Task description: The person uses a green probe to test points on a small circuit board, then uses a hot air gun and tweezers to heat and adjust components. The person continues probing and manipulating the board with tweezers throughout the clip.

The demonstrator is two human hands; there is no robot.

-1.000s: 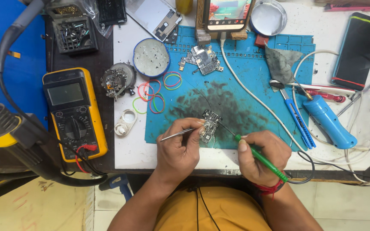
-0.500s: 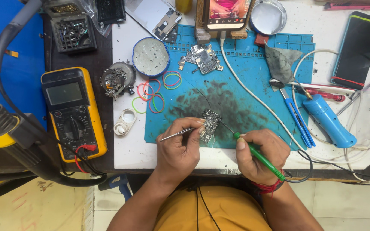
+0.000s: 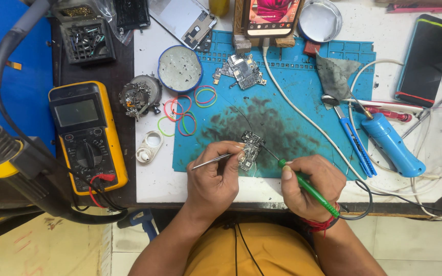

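Your left hand (image 3: 215, 176) is closed around a pair of metal tweezers (image 3: 212, 160), fingers pinched on them, with the tips lying across the small circuit board (image 3: 249, 149) at about 1 o'clock from that hand. Your right hand (image 3: 310, 184) is curled tight around a green-handled soldering iron (image 3: 308, 188), and its thin tip reaches toward 10 o'clock to meet the board's right edge. The board sits on the blue work mat (image 3: 292, 92), on the dark sooty patch near the mat's lower edge, just beyond both hands. At 12 o'clock from the board lies a second, larger circuit board (image 3: 244, 70) near the mat's top edge. At 10 o'clock, coloured rubber bands (image 3: 186, 115) lie scattered across the mat's left border. Well off at 9 o'clock sits a yellow multimeter (image 3: 85, 137). At 3 o'clock, beyond a white cable (image 3: 303, 115), lie a blue-handled tool (image 3: 392, 144) and blue tweezers (image 3: 353, 143).
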